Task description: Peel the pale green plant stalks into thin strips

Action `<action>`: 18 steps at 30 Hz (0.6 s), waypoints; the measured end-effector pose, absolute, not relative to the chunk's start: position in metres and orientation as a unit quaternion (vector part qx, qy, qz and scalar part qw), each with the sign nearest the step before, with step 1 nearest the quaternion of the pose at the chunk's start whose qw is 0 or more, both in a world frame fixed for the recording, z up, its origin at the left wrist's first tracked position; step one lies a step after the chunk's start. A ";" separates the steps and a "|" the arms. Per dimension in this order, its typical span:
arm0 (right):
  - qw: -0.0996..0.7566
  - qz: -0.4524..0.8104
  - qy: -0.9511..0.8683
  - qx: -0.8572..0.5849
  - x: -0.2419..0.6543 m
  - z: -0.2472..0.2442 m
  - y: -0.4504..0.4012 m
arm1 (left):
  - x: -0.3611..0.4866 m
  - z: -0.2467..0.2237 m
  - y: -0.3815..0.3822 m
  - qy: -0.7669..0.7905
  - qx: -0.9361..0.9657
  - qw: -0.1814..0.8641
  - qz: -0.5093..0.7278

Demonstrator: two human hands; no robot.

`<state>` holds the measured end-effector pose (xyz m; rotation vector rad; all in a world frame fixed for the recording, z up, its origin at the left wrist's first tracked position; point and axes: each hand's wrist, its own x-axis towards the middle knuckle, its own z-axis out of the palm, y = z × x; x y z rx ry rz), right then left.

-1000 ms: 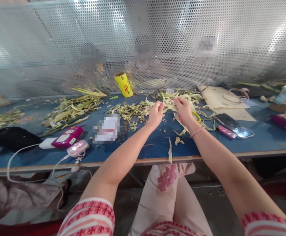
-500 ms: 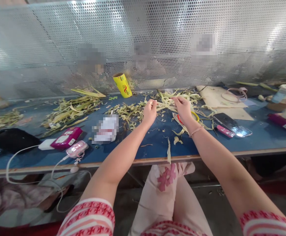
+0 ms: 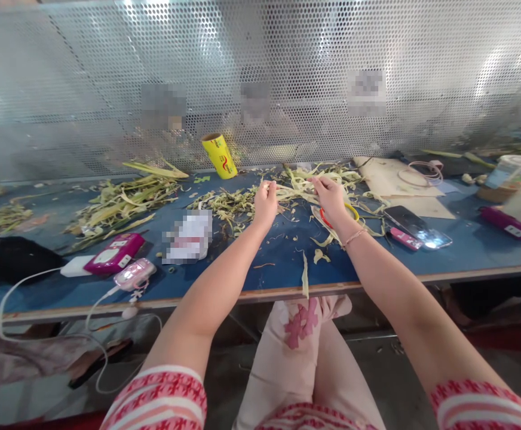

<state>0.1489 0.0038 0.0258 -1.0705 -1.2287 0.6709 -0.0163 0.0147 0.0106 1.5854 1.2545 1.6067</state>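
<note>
Above table (image 3: 278, 276), two hands (image 3: 266, 206) (image 3: 331, 201), one strip (image 3: 294, 192) between

Blue table (image 3: 224, 282), probably metal screen (image 3: 296, 42)

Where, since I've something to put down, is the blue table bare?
The table, front right, looks bare between the phone and the purple device. A smaller patch lies between the left forearm and the front leaf strip, with a thin strand in it. Plant scraps crowd the space around the left hand and right hand.
</note>
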 end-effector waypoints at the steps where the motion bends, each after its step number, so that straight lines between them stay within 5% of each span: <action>1: 0.635 0.295 -0.539 -0.469 0.148 0.026 0.003 | -0.017 0.011 0.015 0.470 0.584 0.277 0.601; 18: 0.670 0.419 -0.442 -0.424 0.155 0.025 0.005 | -0.013 0.012 0.013 0.445 0.603 0.275 0.602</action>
